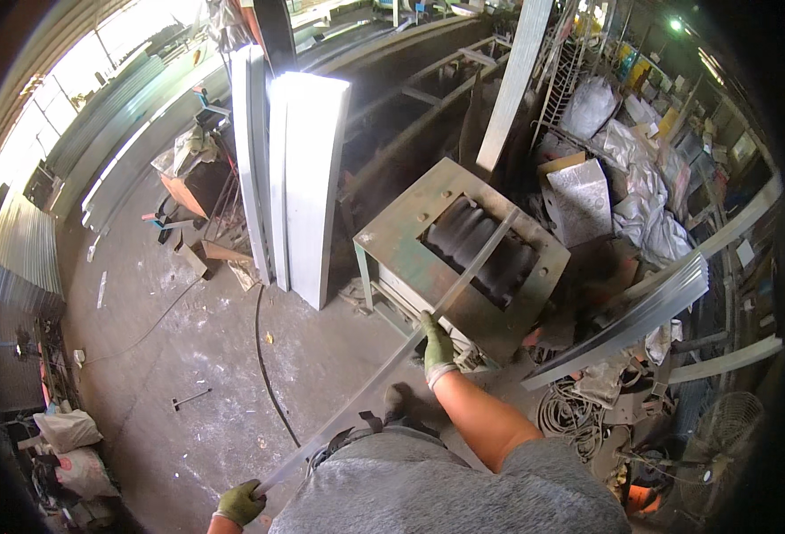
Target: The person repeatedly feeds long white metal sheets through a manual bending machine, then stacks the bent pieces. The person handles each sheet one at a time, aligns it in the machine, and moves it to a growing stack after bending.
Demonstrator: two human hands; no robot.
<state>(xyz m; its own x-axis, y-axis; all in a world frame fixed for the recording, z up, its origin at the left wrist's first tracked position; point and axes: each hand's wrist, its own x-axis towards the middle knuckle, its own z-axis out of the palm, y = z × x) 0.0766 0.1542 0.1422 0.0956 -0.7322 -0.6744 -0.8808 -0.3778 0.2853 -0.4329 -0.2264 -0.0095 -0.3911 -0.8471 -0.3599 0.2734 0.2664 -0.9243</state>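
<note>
Both gloved hands clamp a long metal strip (392, 356): left hand (239, 503) at its near end, right hand (437, 347) midway, over the machine frame (383, 227) holding dark rollers (481, 249).

Bare concrete floor (188, 356) lies open on the left (1 black cable (263, 356) crosses it); leaning panels (308, 178) and the roller machine (463, 258) block ahead; scrap crowds the right.

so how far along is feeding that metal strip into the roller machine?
Done: the metal strip is lifted and lies across the roller machine, its far end over the opening with the dark rollers. In hand: the right hand grips it near the machine's edge, the left hand holds the near end. Left: most of the strip's length is on the near side of the rollers.
</note>
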